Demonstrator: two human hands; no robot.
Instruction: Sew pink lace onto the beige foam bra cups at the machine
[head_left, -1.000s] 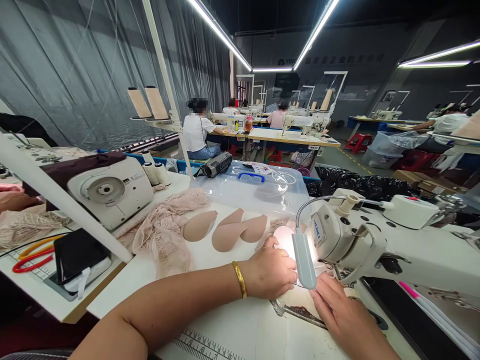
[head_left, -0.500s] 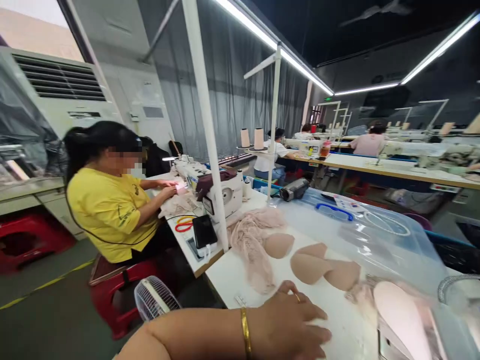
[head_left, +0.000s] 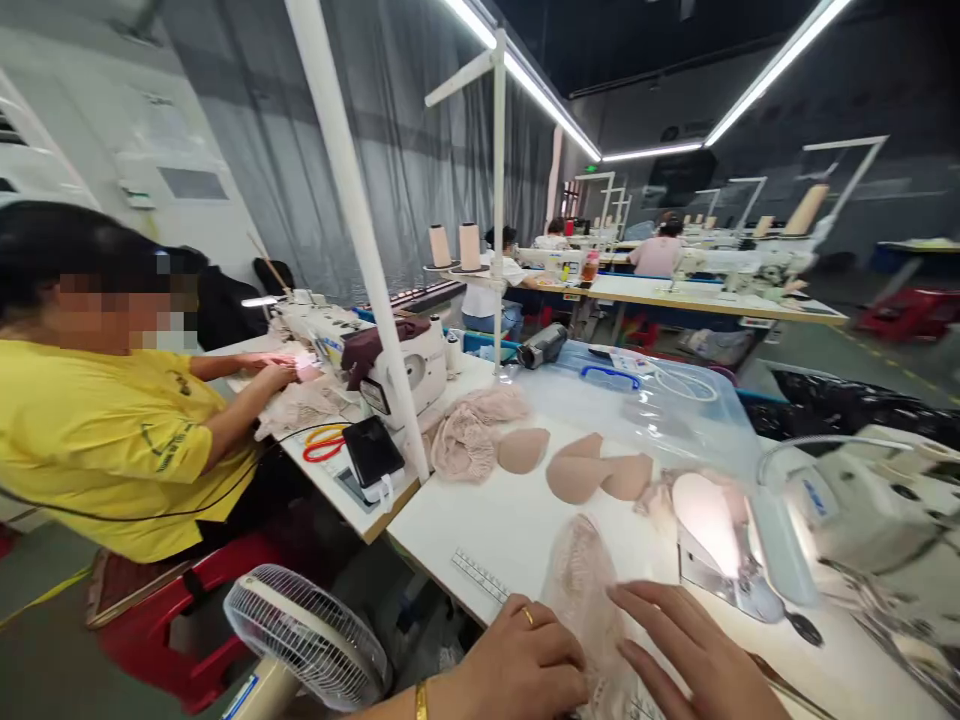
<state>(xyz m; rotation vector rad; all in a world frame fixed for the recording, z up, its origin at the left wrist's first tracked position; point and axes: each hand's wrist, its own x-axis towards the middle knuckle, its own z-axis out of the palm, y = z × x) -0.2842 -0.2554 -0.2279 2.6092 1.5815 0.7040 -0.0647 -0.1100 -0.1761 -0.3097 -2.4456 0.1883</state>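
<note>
A piece of pale pink lace fabric [head_left: 585, 575] lies on the white table in front of me. My left hand [head_left: 534, 655], wearing a ring and a gold bracelet, has its fingers curled over the left edge of the lace. On the other side, my right hand [head_left: 694, 640] has its fingers stretched out and apart, with the tips at the lace's right edge. Beyond the hands are beige cup pads [head_left: 523, 450] and a bunched heap of lace [head_left: 469, 440]. Another cup pad [head_left: 701, 515] lies brightly lit with lace near the needle area.
A sewing machine [head_left: 862, 520] stands at the right. A clear plastic box lid [head_left: 675, 410] with a blue handle lies behind the pads. Left are a small fan [head_left: 307, 630], a phone [head_left: 373, 455], orange-handled scissors [head_left: 324, 443] and a co-worker in yellow [head_left: 127, 450] at another machine.
The view has swung right, bringing the sewing machine into sight. A lace piece now lies nearer, apart from the heap. My left hand's fingers have curled onto it, and my right hand has appeared.
</note>
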